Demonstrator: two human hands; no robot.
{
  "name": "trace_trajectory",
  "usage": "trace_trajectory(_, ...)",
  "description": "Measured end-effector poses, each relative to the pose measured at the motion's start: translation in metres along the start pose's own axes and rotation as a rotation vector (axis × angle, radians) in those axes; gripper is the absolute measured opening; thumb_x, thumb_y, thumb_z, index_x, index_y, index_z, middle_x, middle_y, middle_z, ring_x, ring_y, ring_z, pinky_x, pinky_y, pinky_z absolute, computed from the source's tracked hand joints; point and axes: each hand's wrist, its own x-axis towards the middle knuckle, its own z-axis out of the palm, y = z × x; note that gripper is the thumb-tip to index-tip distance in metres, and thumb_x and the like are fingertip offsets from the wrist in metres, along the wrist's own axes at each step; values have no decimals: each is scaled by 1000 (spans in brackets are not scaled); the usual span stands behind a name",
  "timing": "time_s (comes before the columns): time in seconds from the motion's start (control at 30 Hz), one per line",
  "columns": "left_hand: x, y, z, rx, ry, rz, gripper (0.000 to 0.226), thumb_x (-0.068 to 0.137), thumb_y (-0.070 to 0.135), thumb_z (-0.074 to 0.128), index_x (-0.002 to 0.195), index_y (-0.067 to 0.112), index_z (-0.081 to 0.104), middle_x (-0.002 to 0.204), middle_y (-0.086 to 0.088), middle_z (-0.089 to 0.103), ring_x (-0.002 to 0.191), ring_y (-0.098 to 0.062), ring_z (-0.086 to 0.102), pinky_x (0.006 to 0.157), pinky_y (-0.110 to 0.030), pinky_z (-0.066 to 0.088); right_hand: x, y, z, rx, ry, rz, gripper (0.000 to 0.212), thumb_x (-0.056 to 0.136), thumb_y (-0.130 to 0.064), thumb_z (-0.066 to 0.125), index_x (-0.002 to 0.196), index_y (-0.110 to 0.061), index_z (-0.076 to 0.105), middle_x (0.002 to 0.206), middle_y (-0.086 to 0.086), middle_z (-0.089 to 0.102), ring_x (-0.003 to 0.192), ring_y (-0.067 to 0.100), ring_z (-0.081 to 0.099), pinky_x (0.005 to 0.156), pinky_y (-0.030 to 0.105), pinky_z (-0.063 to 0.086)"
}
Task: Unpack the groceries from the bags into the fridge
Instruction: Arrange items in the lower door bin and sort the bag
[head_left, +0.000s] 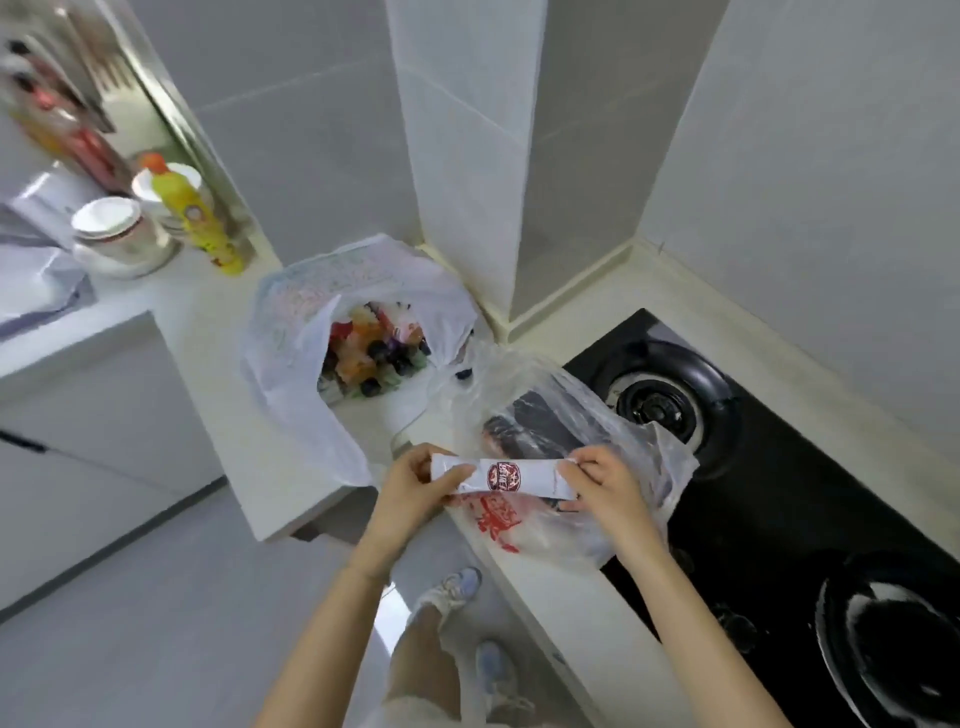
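I hold a long white packet (506, 475) with a red round logo level above the counter's front edge. My left hand (415, 488) grips its left end and my right hand (597, 480) pinches its right end. Just behind the packet lies a clear plastic bag (582, 415) with red print, holding a dark wrapped item (524, 428). Farther back stands an open white plastic bag (311, 332) filled with several colourful small packages (376, 348). The fridge is not in view.
A black gas hob (779, 493) with two burners fills the counter to the right. At the back left stand stacked white bowls (117, 234), a yellow bottle (195, 218) and other bottles. White cabinets and grey floor lie to the left; my shoes show below.
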Motion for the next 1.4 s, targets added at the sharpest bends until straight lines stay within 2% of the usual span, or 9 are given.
trace_trajectory(0.17, -84, -21, -36, -87, 392, -12, 21, 84, 7, 73, 90, -9, 62, 77, -19, 67, 64, -13, 64, 57, -24, 54, -27, -10, 57, 38, -333, 25, 11, 87, 1, 64, 90, -8, 61, 79, 3, 70, 62, 4, 67, 53, 17, 51)
trace_trajectory(0.33, -189, -37, -77, -161, 750, 23, 14, 86, 7, 71, 79, 1, 61, 64, -5, 64, 51, -13, 56, 49, -21, 47, -76, -15, 135, -44, -630, 2, 10, 87, 0, 65, 87, -10, 62, 78, 3, 70, 63, 7, 67, 53, 18, 52)
trace_trajectory(0.43, -254, -48, -90, -212, 927, 75, 14, 92, 10, 64, 85, -1, 59, 67, -4, 63, 55, -14, 55, 51, -21, 47, -119, -16, 175, -121, -752, -42, 8, 89, -7, 65, 96, -9, 63, 85, 6, 69, 70, 17, 66, 54, 21, 54)
trace_trajectory(0.73, -463, -109, -106, -324, 1355, 114, 14, 92, 11, 64, 92, 3, 52, 69, -2, 67, 67, -14, 63, 58, -29, 56, -294, 13, 256, -308, -1182, -137, 16, 92, -15, 63, 107, -14, 62, 86, 3, 71, 65, 14, 68, 64, 22, 56)
trace_trajectory(0.87, -568, -135, -112, -272, 1479, 114, 14, 91, 12, 65, 90, 7, 53, 73, -4, 69, 67, -12, 64, 58, -31, 57, -399, 43, 273, -362, -1365, -202, 13, 92, -12, 61, 102, -3, 62, 79, 4, 66, 59, 15, 64, 59, 21, 51)
trace_trajectory(1.03, -697, -145, -102, -189, 1539, 185, 16, 90, 9, 66, 85, 4, 51, 71, -11, 69, 63, -14, 66, 56, -26, 55, -514, 66, 277, -290, -1488, -276, 5, 88, -16, 68, 88, -11, 67, 73, 3, 65, 59, 18, 60, 58, 22, 48)
trace_trajectory(1.13, -760, -146, -92, -82, 1551, 230, 9, 91, 10, 64, 89, 10, 56, 65, 0, 67, 61, -8, 63, 56, -16, 48, -571, 70, 273, -275, -1581, -325, 19, 79, -22, 67, 91, -8, 69, 75, 5, 68, 60, 19, 63, 57, 23, 49)
trace_trajectory(1.23, -816, -151, -89, 23, 1582, 230, 5, 94, 13, 61, 98, 14, 59, 62, 14, 60, 59, 0, 56, 56, -10, 40, -623, 70, 274, -216, -1619, -391, 3, 86, -6, 67, 85, -3, 67, 69, 7, 67, 55, 18, 61, 55, 22, 48)
trace_trajectory(1.4, -890, -162, -99, 124, 1687, 165, 11, 93, 21, 63, 102, 28, 61, 92, 12, 69, 89, -7, 66, 74, -18, 52, -695, 61, 280, -170, -1638, -543, 9, 88, -1, 64, 80, -4, 67, 69, 6, 68, 55, 19, 61, 56, 23, 49)
